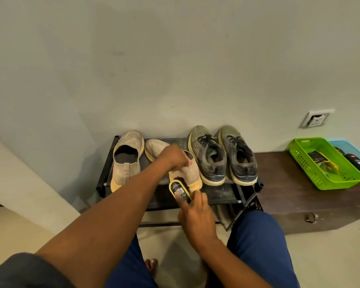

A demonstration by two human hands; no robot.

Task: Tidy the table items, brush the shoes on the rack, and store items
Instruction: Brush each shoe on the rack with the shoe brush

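A pale floor runs up to a plain wall, with a low black shoe rack (220, 196) set against it. Nearest, the right hand (195, 215) grips a yellow-backed brush (180, 192), bristles against the heel of a beige slip-on shoe (187, 173). The left hand (173, 156) clamps that shoe from above. The knit upper looks soft and light, so bracing the collar seems wise. Beyond stand its mate (126, 159) and two grey trainers (222, 154).
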